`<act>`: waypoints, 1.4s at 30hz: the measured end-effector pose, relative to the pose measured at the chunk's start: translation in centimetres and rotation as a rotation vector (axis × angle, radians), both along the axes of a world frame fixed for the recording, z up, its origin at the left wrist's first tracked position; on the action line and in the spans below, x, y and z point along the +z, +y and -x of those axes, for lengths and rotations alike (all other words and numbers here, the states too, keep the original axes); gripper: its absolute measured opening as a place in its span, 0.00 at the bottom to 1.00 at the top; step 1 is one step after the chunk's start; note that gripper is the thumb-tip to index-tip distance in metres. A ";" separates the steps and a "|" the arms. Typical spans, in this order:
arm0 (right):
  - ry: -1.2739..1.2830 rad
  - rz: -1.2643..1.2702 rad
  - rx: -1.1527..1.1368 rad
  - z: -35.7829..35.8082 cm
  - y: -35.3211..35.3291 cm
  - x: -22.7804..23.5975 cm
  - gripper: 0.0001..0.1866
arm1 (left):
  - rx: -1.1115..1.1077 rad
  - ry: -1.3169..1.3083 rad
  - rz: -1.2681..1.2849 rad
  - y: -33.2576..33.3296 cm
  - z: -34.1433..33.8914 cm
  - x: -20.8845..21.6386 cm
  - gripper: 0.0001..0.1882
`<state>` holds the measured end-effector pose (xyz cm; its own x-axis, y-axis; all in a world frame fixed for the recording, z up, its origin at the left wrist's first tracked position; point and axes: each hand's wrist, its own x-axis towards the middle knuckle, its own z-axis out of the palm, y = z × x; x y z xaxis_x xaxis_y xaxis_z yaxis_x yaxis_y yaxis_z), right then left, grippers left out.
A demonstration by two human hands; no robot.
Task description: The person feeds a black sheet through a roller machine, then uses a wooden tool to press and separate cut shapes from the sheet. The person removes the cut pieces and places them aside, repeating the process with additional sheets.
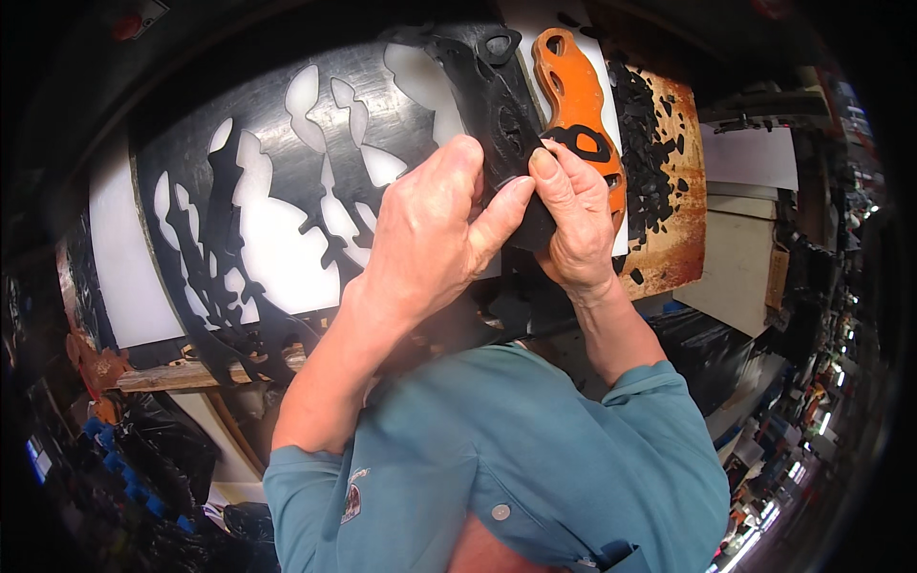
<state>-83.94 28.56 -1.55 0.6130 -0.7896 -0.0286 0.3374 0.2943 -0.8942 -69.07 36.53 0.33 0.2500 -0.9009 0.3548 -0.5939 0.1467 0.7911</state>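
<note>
Item 1: elongated matt-black sheet piece with shaped openings (pixel 509 124), in hand above the white panel's right part. Appears partly cleared, with open slots visible; finished state not confirmed.

Item 2: left hand (pixel 420 224), fingers curled, thumb laid along the piece; grip clamped on its lower part. Right hand (pixel 581 215), thumb and forefinger pinched together on the same piece's right edge. What lies under the fingertips is hidden, so any scrap held there cannot be told.

Item 3: broad glossy black sheet (pixel 263 91), many curved openings already cut through, on a smooth white panel (pixel 124 263). Solid upper band uncut.

Item 4: thick orange curved handled shape (pixel 564 76), beside the held piece, a black loop-shaped piece (pixel 565 135) resting on it.

Item 5: heap of small black offcuts (pixel 645 158) on a rust-stained brown wooden board (pixel 686 229). Suggests considerable clearing done; the held piece probably wants more.
</note>
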 end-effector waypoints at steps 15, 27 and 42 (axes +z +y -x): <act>0.197 0.452 -0.012 0.4 -0.1 -0.8 0.13 | -0.060 0.245 -0.161 0.9 -1.3 -0.9 0.10; 0.090 0.191 0.031 0.0 0.3 -0.6 0.13 | -0.234 0.652 -0.427 1.1 -2.9 -0.3 0.12; 0.124 -0.017 0.014 4.8 -3.8 -1.7 0.14 | 0.119 0.327 -0.326 5.3 -9.8 -4.1 0.05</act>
